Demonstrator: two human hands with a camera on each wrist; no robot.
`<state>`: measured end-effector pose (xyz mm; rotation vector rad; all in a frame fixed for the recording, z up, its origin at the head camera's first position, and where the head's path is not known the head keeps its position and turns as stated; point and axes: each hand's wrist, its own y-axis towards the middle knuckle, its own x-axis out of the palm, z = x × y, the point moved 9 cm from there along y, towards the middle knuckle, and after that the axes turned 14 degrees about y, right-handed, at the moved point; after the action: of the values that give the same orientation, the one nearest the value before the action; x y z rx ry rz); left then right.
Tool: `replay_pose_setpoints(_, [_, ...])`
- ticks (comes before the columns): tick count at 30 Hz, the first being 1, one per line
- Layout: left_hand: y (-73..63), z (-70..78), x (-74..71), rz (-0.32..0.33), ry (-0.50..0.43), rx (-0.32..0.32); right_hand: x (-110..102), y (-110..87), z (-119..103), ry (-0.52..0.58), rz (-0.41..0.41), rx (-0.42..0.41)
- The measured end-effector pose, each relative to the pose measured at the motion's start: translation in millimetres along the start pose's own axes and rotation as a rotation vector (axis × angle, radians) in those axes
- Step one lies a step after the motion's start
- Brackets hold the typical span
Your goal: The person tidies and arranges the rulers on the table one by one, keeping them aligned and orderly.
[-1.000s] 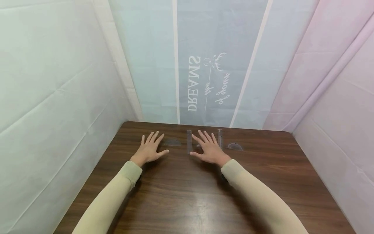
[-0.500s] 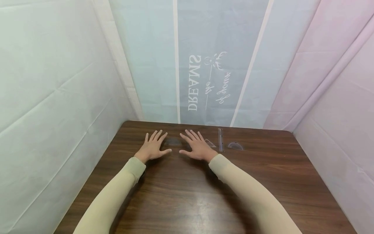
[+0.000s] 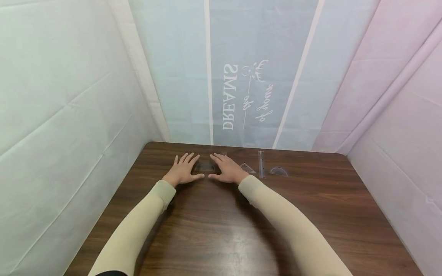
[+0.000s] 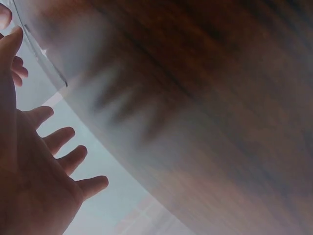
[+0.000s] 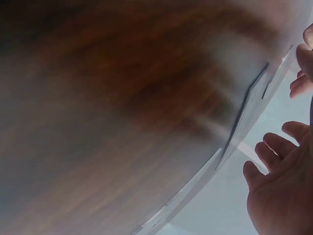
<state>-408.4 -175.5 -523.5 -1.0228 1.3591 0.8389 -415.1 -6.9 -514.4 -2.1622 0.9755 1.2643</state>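
Both the left hand (image 3: 183,170) and the right hand (image 3: 226,168) hover palm-down near the far edge of a brown wood-grain table (image 3: 214,222), holding nothing. Each is open, its fingers extended and apart and its thumb turned inward; the two thumb tips come close together, with a narrow gap between them. In both wrist views the palms and fingers stand off the tabletop, with blurred finger-shaped shadows or reflections on its surface.

A clear protractor-like piece (image 3: 205,167) lies flat on the table between the hands, just beyond the thumbs; its outline is faint against the wood. The end of a transparent strip (image 3: 224,153) shows past the right hand's fingers, the remainder hidden by that hand. To the right of this hand lie a clear triangular set square (image 3: 247,168), then a transparent straight ruler (image 3: 261,165) pointing toward the far edge, then a clear half-round protractor (image 3: 279,171) with its curve facing away from the person.

Pale sleeves (image 3: 132,230) cover both forearms to the wrists. Behind the table hangs a pale blue-grey cloth (image 3: 186,57) bearing white mirrored lettering (image 3: 228,96), including "DREAMS". Whitish fabric (image 3: 62,134) also lines the left side.
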Motion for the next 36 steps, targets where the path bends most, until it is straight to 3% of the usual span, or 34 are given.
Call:
replay_pose_setpoints(7, [3.6, 4.6, -4.1, -0.017, -0.006, 0.026, 5, 11.8, -4, 0.062, -0.03, 0.045])
replay_pose_setpoints(15, [10.6, 8.6, -8.1, 0.013, -0.046, 0.02, 10, 21.9, -5, 0.026, 0.014, 0.036])
replay_pose_setpoints(36, [16.7, 16.6, -16.9, 0.098, -0.015, -0.025, 3, 19.4, -9, 0.128, 0.081, 0.149])
